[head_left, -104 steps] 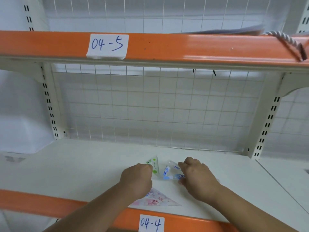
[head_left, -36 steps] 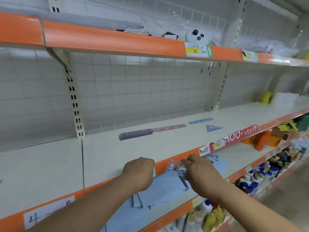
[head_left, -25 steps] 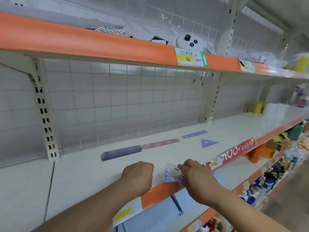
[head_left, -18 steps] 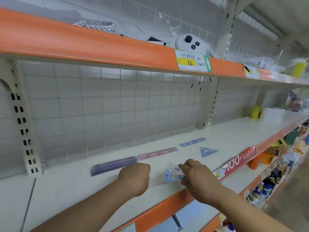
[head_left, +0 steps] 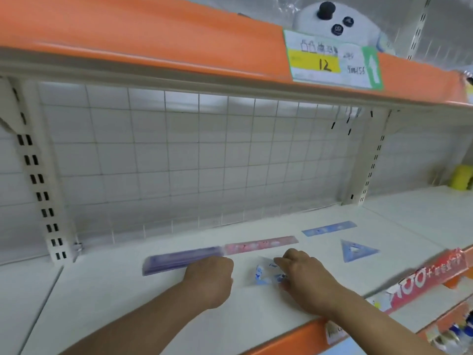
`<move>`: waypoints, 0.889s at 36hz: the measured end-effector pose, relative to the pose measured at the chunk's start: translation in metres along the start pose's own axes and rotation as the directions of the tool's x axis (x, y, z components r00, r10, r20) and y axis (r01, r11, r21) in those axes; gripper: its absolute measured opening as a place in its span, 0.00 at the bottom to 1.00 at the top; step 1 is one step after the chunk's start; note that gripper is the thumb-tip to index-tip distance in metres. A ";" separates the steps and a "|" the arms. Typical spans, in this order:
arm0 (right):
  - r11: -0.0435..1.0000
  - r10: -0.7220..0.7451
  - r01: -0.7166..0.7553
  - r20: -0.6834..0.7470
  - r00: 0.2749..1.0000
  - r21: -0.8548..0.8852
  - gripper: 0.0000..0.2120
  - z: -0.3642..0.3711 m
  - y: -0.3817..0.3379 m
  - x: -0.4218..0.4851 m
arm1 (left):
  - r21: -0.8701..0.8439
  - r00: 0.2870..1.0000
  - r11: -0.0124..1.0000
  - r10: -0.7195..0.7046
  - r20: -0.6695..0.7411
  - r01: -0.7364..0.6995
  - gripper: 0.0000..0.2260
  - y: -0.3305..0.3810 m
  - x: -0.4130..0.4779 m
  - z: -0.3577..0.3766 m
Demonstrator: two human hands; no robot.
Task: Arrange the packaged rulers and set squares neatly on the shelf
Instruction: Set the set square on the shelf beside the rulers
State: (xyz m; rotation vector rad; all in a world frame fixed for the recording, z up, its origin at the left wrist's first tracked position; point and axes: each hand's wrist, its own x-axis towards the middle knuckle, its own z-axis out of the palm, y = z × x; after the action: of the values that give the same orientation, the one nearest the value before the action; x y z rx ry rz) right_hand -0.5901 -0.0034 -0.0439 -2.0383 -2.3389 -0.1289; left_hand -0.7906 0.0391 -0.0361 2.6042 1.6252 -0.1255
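Observation:
My right hand pinches a small clear-packaged set square with blue print just above the white shelf. My left hand is a closed fist beside it, with nothing showing in it. Behind the hands, a row lies on the shelf: a purple stack of packaged rulers, a pink ruler and a blue ruler. A blue set square lies flat to the right, in front of the blue ruler.
A wire grid back panel closes the rear. The orange upper shelf edge with a price tag hangs overhead. A red promo strip runs along the front edge at right. Lower shelves at right hold colourful goods.
The view has swung right from the bay labelled 04-4 to this one and come closer. My right hand has carried the blue-printed set square over this shelf. The left fist came along.

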 end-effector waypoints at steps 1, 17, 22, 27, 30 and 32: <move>1.000 -0.017 0.017 0.002 1.000 0.002 0.19 0.000 0.003 0.004 | -0.013 1.000 1.000 -0.015 -0.002 0.015 0.14 0.001 0.002 0.000; 0.945 -0.286 0.273 0.050 0.957 0.180 0.17 0.004 0.077 0.035 | -0.068 0.962 0.961 -0.271 -0.030 0.269 0.13 0.059 0.034 -0.002; 0.918 -0.347 0.320 0.084 0.934 0.234 0.17 0.006 0.087 0.039 | -0.081 0.940 0.938 -0.341 -0.025 0.338 0.13 0.074 0.031 0.001; 0.893 -0.400 0.357 0.123 0.908 0.273 0.17 0.007 0.091 0.044 | -0.086 0.915 0.913 -0.402 -0.034 0.398 0.12 0.083 0.025 0.001; 0.882 -0.425 0.375 0.141 0.894 0.285 0.16 0.007 0.091 0.045 | -0.083 0.898 0.897 -0.439 -0.039 0.435 0.12 0.086 0.021 0.001; 0.880 -0.430 0.377 0.145 0.891 0.290 0.16 0.006 0.091 0.045 | -0.084 0.887 0.887 -0.459 -0.040 0.455 0.12 0.088 0.019 0.001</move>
State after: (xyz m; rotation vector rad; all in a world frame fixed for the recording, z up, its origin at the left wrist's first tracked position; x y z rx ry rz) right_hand -0.5055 0.0539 -0.0432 -1.4842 -2.7087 0.3734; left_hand -0.7031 0.0178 -0.0375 2.1395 2.1923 -0.0125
